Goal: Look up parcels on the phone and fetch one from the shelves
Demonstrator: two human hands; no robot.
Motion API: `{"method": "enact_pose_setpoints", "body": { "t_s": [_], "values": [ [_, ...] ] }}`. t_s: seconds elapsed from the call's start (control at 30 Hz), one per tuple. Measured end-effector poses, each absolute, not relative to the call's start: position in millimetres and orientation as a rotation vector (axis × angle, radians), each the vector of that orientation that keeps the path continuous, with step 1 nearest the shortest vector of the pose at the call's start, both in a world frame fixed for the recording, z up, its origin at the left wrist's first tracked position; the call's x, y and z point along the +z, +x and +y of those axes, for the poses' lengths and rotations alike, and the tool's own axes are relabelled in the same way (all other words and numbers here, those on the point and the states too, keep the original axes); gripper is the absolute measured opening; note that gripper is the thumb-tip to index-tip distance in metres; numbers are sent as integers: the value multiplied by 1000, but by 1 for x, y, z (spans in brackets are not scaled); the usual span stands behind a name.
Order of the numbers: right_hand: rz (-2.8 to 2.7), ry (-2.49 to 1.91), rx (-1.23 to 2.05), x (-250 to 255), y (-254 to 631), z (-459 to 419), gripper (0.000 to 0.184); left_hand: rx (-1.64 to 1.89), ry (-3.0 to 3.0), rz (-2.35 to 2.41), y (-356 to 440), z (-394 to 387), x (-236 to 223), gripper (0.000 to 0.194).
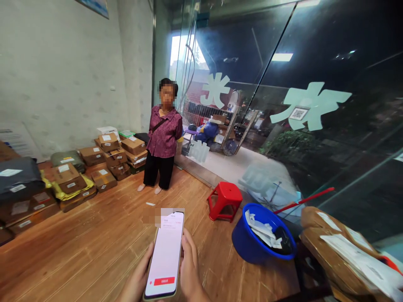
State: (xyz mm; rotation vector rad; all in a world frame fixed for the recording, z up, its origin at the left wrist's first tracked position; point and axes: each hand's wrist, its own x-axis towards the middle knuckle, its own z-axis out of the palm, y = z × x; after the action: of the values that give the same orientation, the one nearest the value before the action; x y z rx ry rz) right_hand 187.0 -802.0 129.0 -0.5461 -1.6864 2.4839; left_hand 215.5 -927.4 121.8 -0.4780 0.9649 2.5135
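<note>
A smartphone (pixel 164 256) is held upright between my two hands near the bottom middle of the head view. Its lit screen is mostly white, with a red button low down and small text near the top. My left hand (pixel 142 268) grips the phone's left edge, its thumb along the side. Along the right edge my right hand (pixel 189 264) is closed on the phone too. The fingers behind the phone are hidden.
A person (pixel 164 134) stands by the glass wall. Cardboard parcels (pixel 118 157) line the left wall. To the right are a red stool (pixel 225 199), a blue tub (pixel 248 247) holding papers, and more parcels (pixel 327 235). Wooden flooring (pixel 103 235) lies between.
</note>
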Motion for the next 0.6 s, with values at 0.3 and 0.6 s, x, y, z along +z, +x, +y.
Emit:
{"method": "enact_pose_setpoints", "body": {
  "t_s": [0.3, 0.6],
  "values": [
    [-1686, -206, 2718, 146, 187, -814, 42, 2449, -529, 942, 207, -922, 155, 80],
    [-1715, -228, 2692, 146, 186, -822, 51, 2589, -586, 969, 211, -925, 135, 68]
  ]
}}
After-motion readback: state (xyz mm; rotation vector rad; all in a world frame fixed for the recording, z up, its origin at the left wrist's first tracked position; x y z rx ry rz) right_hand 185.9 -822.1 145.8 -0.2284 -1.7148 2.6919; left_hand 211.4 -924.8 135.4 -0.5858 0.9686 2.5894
